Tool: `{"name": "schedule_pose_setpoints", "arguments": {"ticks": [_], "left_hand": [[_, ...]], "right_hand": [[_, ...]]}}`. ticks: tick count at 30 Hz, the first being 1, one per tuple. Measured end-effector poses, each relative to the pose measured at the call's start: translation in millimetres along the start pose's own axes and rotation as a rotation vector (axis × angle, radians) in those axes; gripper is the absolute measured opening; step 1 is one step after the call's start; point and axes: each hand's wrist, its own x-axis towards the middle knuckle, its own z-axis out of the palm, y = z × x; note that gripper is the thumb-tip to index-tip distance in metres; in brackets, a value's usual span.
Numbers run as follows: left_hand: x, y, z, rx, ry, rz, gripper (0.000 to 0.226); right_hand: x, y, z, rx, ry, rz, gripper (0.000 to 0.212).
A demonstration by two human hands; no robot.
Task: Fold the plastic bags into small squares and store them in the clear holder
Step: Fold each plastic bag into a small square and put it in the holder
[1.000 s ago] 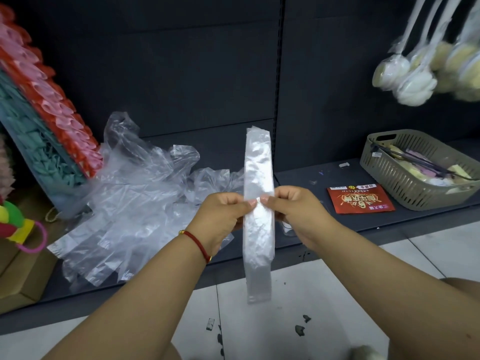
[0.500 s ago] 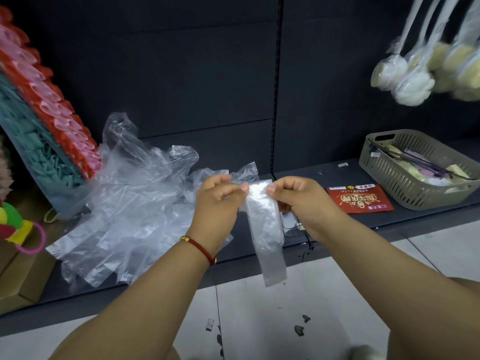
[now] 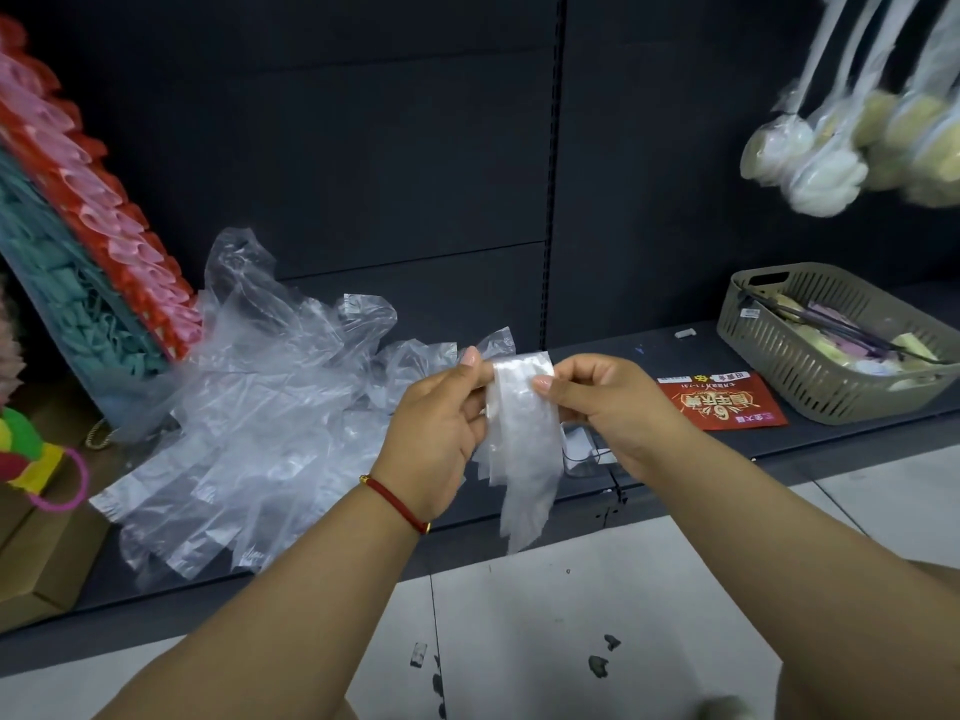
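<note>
Both hands hold one folded plastic bag [image 3: 524,433] in the air just in front of the dark shelf [image 3: 727,444]: the left hand [image 3: 441,423] pinches its upper left edge between thumb and fingers, the right hand [image 3: 608,402] pinches the upper right edge, and the doubled strip hangs down between them over the shelf's front edge. A loose pile of clear plastic bags [image 3: 249,407] lies on the left part of the shelf, reaching its front edge. A red packet [image 3: 722,402] lies flat toward the right, just beside a slotted basket [image 3: 826,366] near the shelf's right end.
</note>
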Motion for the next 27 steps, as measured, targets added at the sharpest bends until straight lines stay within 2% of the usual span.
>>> {"name": "schedule_pose_setpoints", "arguments": {"ticks": [3, 6, 13, 17, 27], "left_hand": [[-0.8, -2.5, 0.4, -0.091, -0.019, 0.004, 0.033], [-2.0, -5.3, -0.7, -0.068, -0.065, 0.033, 0.019], [-0.5, -9.4, -0.9, 0.034, -0.064, 0.094, 0.040], [0.3, -7.7, -1.8, 0.040, -0.061, 0.093, 0.042], [-1.8, -7.9, -0.1, 0.005, -0.110, 0.108, 0.050]], "right_hand": [[0.7, 2.3, 2.9, 0.050, -0.007, 0.002, 0.016], [-2.6, 1.7, 6.6, 0.116, -0.016, -0.012, 0.017], [-3.6, 1.0, 9.7, 0.126, 0.004, -0.031, 0.017], [-4.3, -2.3, 8.7, 0.150, -0.013, -0.015, 0.012], [-8.0, -6.5, 7.6, 0.152, 0.012, -0.024, 0.016]]}}
